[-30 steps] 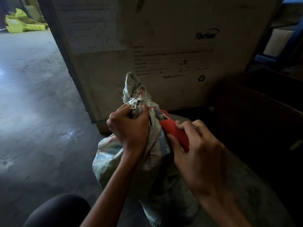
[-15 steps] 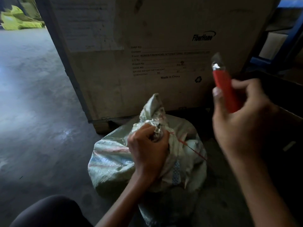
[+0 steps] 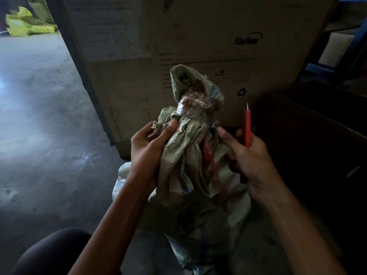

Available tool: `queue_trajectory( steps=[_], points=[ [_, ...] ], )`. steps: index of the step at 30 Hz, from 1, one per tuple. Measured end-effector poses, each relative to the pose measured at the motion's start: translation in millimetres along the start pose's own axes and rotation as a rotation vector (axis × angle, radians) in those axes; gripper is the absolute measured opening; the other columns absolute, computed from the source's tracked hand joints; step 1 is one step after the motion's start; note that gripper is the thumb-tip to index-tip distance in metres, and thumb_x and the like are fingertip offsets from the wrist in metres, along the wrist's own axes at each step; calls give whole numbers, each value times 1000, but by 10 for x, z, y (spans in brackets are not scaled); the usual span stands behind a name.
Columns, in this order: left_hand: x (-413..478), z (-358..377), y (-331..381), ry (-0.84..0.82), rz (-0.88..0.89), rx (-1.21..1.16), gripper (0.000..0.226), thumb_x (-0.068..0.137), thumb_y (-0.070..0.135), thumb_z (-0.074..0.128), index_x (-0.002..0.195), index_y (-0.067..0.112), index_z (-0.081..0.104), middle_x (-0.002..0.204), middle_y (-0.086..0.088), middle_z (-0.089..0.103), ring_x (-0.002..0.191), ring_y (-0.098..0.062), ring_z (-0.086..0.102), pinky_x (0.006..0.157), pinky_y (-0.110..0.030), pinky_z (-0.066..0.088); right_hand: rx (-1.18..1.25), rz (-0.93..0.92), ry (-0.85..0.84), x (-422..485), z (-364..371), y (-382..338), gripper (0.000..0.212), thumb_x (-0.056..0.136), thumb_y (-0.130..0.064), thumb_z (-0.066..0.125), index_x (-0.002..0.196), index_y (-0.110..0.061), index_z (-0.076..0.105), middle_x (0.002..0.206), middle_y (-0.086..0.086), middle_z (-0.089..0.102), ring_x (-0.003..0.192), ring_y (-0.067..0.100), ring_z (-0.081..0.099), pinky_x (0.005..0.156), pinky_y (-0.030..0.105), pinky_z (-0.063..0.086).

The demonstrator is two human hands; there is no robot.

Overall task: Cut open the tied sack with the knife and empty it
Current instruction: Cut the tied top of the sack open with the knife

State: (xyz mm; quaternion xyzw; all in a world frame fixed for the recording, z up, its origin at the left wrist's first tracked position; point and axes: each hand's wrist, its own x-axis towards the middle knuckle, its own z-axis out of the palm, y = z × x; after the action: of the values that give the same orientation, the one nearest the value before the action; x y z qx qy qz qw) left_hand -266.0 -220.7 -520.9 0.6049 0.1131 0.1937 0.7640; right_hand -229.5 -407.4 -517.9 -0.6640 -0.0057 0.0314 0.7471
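Woven sack (image 3: 190,155) sits upright on the concrete floor (image 3: 49,126), centre frame, right in front of a big cardboard box (image 3: 198,36) printed "FiberHome". Sack neck bunched and wound with clear tape (image 3: 191,105), open frayed mouth sticking up above the wrap. Left hand (image 3: 148,143) grips the gathered fabric just below the tape on the sack's left side, fingers (image 3: 170,126) curled shut on the cloth, thumb pressed on top. Right hand (image 3: 246,157) on the sack's right side, holding the red knife (image 3: 247,128) upright in the palm, thin blade tip pointing up, clear of the sack; index finger stretched toward the neck, touching or just beside the fabric, can't tell which. Loose red string (image 3: 207,153) hangs down the sack front between the hands. Dark knee (image 3: 51,251) bottom left. Yellow-green material (image 3: 25,26) on the floor top left, well apart. Dark open carton (image 3: 317,135) to the right, dim.
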Motion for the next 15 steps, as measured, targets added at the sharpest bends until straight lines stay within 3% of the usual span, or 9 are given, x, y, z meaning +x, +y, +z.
queue_trajectory(
  steps=[3,5,7,10,12,14,15],
  points=[
    [-3,-33,8,-44,-74,-102,25,91,24,74,104,3,75,94,-10,79,82,-18,77,72,-29,63,50,-10,-140,11,72,39,22,77,-31,83,68,-27,63,51,-15,59,37,-4,52,37,5,35],
    [9,-79,6,-65,-120,-180,14,94,23,71,91,11,78,83,-4,78,73,-14,75,66,-26,62,2,-57,-119,28,115,87,26,71,-28,86,77,-25,61,59,-13,63,44,-4,55,40,8,38],
    [5,-118,-9,-79,-143,-232,21,97,21,66,82,16,80,76,-1,77,67,-11,75,59,-23,60,-62,-108,-68,39,158,126,32,70,-28,87,82,-23,59,61,-13,63,51,-2,58,45,12,41],
    [-41,-107,-27,10,-126,-164,17,97,22,66,102,7,71,75,1,77,65,-8,74,56,-23,60,-69,-162,-64,27,240,177,32,72,-28,86,87,-18,60,76,-3,70,67,9,69,57,24,56],
    [-51,-124,-57,110,-68,-9,30,93,25,71,114,7,61,89,-2,79,82,-15,77,71,-35,66,-33,-182,-73,-3,306,184,29,76,-23,84,92,-13,62,88,4,76,83,15,76,71,32,63],
    [-37,-174,-28,168,5,127,30,89,27,76,111,10,65,107,-14,76,103,-30,74,88,-48,63,-45,-207,-62,-18,352,173,31,77,-21,83,97,-9,62,93,8,76,89,18,76,76,36,63],
    [-21,-210,-1,159,36,171,23,89,28,76,105,13,70,104,-14,77,102,-28,74,87,-45,63,-70,-215,-53,-20,365,160,33,78,-21,83,100,-8,63,96,11,74,90,19,75,78,38,63]
  ],
)
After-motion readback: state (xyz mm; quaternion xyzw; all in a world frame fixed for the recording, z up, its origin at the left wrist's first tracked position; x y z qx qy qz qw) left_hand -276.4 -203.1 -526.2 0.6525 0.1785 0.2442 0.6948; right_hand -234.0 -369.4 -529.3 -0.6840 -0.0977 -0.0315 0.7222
